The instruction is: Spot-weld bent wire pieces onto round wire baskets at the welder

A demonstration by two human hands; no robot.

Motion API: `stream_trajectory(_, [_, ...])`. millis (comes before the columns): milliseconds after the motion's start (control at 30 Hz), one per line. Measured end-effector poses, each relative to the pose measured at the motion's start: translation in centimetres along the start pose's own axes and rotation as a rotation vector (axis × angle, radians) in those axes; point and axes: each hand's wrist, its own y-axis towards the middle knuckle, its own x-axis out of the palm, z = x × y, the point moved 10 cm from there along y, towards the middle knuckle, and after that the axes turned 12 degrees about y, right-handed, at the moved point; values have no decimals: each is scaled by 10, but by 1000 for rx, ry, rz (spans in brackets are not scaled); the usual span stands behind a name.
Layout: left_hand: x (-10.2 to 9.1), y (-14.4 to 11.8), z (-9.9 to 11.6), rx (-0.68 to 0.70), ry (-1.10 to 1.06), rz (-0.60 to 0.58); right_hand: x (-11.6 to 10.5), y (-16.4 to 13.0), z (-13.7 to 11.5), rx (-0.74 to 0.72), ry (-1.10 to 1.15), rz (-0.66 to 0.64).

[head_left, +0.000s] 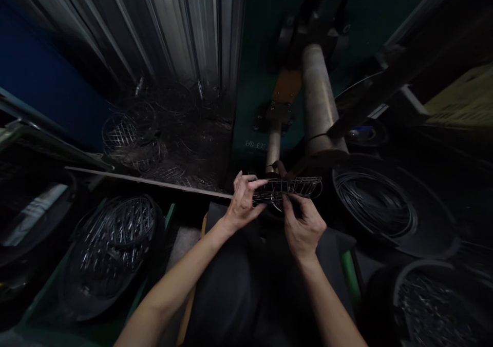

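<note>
A round wire basket (304, 187) is held at the lower end of a machine's metal arms, close in front of my lap. My left hand (244, 199) grips its left side, thumb below and fingers above. With thumb and fingers pinched, my right hand (304, 225) is at the near side of the basket; a thin curved wire (276, 204) shows beside the fingertips. Whether the right fingers hold that wire or the basket's rim is hard to make out. Above the basket stand a thick metal cylinder (321, 95) and a thinner rod (273, 144) of the machine.
On the left, a tub (88, 295) holds several wire baskets (131, 218). More wire pieces (131, 141) lie behind a metal ledge (154, 178). To the right are a basin of wire rings (373, 203) and a bucket of small metal parts (435, 306).
</note>
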Motion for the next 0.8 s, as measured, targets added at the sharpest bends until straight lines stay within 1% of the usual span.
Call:
stream_trajectory(200, [-1, 3, 0, 16, 26, -5, 3, 3, 1, -3, -7, 7])
stream_trajectory(333, [-5, 4, 4, 66, 93, 32, 6, 0, 4, -5, -17, 4])
stream_trajectory(500, [-6, 5, 4, 85, 167, 52, 8, -3, 12, -10, -31, 2])
stream_trajectory(600, [-4, 6, 3, 98, 176, 43, 14, -2, 18, 5, 1, 9])
stream_trajectory(667, [-3, 6, 0, 90, 192, 35, 17, -1, 17, 13, 39, 12])
stream_trajectory(733, [-4, 7, -3, 89, 198, 39, 15, -1, 12, 22, 72, -4])
stream_trajectory(800, [-6, 9, -4, 114, 176, 64, 3, -3, 11, 55, 81, -22])
